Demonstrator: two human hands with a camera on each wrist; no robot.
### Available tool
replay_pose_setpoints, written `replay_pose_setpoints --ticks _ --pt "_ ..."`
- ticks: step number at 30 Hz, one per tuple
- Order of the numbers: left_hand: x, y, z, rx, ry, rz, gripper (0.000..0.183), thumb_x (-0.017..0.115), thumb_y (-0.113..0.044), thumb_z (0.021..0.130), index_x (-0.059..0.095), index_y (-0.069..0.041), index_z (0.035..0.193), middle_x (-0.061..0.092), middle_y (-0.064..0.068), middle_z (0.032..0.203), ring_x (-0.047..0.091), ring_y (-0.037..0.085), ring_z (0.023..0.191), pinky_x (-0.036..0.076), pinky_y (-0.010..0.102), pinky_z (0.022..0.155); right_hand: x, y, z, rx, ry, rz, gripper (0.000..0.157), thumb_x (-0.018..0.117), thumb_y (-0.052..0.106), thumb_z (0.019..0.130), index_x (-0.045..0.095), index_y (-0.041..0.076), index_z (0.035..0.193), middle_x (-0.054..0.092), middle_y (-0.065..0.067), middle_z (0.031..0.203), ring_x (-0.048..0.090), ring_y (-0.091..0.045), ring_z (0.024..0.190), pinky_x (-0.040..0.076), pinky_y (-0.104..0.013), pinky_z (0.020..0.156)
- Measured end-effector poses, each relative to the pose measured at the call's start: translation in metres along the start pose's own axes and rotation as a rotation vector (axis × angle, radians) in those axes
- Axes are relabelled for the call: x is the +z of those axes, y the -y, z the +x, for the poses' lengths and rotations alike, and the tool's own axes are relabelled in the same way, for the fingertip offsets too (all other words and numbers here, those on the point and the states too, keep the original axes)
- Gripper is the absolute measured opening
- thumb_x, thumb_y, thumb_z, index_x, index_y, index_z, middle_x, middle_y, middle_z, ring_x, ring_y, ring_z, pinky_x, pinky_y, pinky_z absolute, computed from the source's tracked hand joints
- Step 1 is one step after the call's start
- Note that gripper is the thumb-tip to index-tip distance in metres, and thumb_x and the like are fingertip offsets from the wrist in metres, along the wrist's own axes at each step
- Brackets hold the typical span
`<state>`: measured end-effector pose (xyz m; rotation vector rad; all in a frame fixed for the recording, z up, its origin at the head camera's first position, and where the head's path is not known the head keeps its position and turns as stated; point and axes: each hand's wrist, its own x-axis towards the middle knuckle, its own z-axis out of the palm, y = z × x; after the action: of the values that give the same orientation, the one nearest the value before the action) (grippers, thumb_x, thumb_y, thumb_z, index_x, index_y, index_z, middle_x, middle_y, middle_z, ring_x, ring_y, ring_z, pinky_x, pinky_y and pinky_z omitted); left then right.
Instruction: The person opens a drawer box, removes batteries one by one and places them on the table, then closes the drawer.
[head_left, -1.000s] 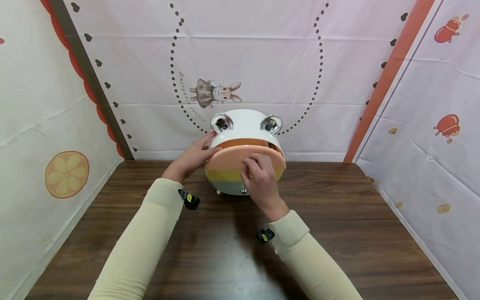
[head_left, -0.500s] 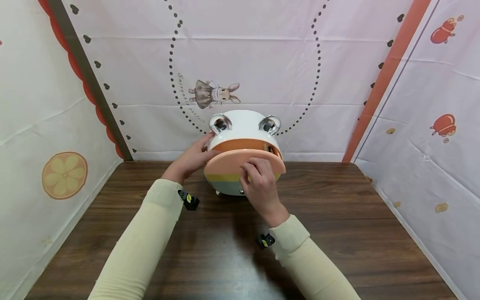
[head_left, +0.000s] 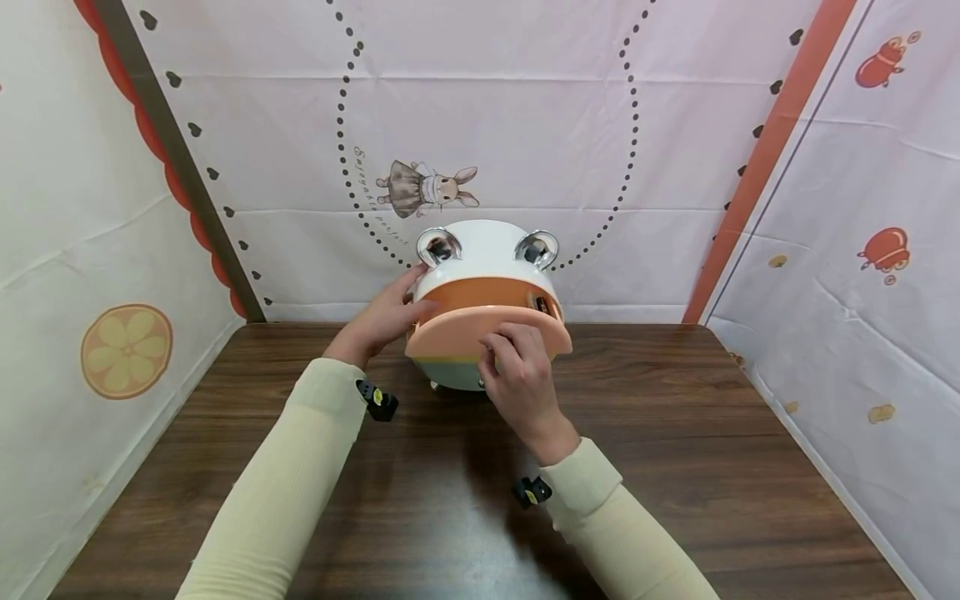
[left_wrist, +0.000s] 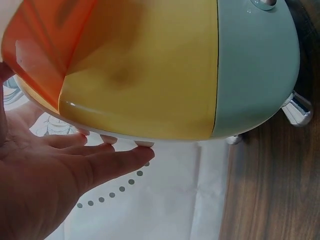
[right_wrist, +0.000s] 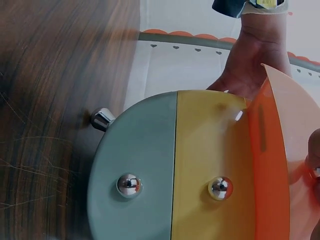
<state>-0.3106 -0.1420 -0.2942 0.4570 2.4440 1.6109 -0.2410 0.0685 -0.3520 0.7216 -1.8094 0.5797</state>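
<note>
A small rounded drawer box (head_left: pixel 486 248) with a white top and two shiny silver ears stands upright on the table. Its pink-fronted drawer (head_left: pixel 450 331) is pulled partly out, baring an orange inside. Below it, the yellow drawer (left_wrist: pixel 150 70) and green drawer (right_wrist: pixel 132 145) are closed, each with a silver knob. My right hand (head_left: pixel 521 379) pinches the pink drawer's knob, which the fingers mostly hide. Against the box's left side rests my left hand (head_left: pixel 377 325), its fingers extended along the wall in the left wrist view.
A dark wooden table (head_left: pixel 450 517) lies under the box. Printed white cloth (head_left: pixel 495 142) hangs behind and on both sides. A small dark item (head_left: pixel 542 305) shows inside the opening at the right; its kind cannot be told. Short silver feet (right_wrist: pixel 102 119) hold the box up.
The pink drawer has come further out toward me with my right hand, covering more of the yellow front and showing more orange inside. My left hand stays at the box's side.
</note>
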Motion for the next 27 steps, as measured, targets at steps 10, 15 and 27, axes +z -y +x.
replay_pose_setpoints --ticks 10,15,27 --pt "0.000 0.004 0.002 0.017 -0.016 0.003 0.074 0.055 -0.023 0.088 0.011 -0.021 0.147 0.009 0.004 0.153 0.022 0.036 0.136 0.034 0.049 0.102 -0.008 0.009 -0.004 0.016 0.015 0.026 0.014 0.062 0.003 0.074 0.067 0.004 0.086 0.057 -0.010 0.090 0.051 -0.023 0.084 0.045 -0.033 0.078" --pt "-0.001 0.004 0.002 0.011 -0.023 0.001 0.075 0.056 -0.025 0.087 0.011 -0.021 0.147 0.007 0.003 0.154 0.022 0.035 0.136 0.033 0.047 0.103 -0.012 0.013 -0.006 0.006 0.004 0.032 0.014 0.064 0.003 0.073 0.067 0.005 0.086 0.057 -0.010 0.090 0.051 -0.023 0.084 0.045 -0.033 0.077" --pt "-0.001 0.004 0.001 0.008 -0.025 0.010 0.075 0.055 -0.024 0.087 0.010 -0.021 0.148 0.005 0.003 0.154 0.022 0.035 0.136 0.035 0.047 0.102 -0.018 0.019 -0.013 -0.009 -0.013 0.036 0.018 0.064 0.001 0.071 0.068 0.005 0.088 0.057 -0.010 0.091 0.051 -0.023 0.084 0.045 -0.033 0.076"
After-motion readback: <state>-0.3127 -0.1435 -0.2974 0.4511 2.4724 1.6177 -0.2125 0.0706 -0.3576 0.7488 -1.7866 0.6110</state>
